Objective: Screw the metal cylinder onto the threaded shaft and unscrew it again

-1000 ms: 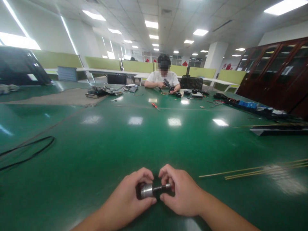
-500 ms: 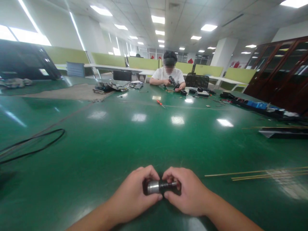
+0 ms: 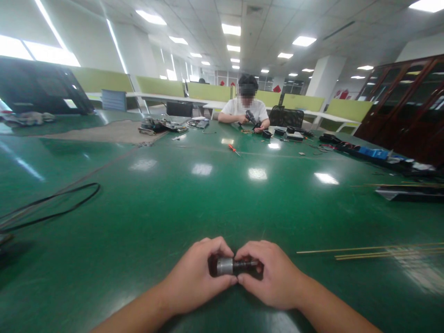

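Observation:
A small metal cylinder with a narrower dark, ridged shaft (image 3: 225, 266) lies level between my hands, just over the green table. It looks like a motor or gearbox part; I cannot tell which. My left hand (image 3: 201, 273) curls around its thick silver end, thumb below and fingers above. Around the thin shaft end, my right hand (image 3: 272, 275) is curled the same way, its fingers at the tip. The two thumbs almost meet under the part. My fingers hide both ends of it.
Thin brass-coloured rods (image 3: 378, 254) lie at the right, with a dark metal channel (image 3: 411, 193) beyond. A black cable (image 3: 69, 196) loops on the left. A red screwdriver (image 3: 233, 149) lies farther off. Across the table, a person (image 3: 246, 108) holds a power tool among black boxes.
My view has shifted slightly, so the room sits a little to the right. My hands keep the same hold on the metal part, thumbs slightly closer together.

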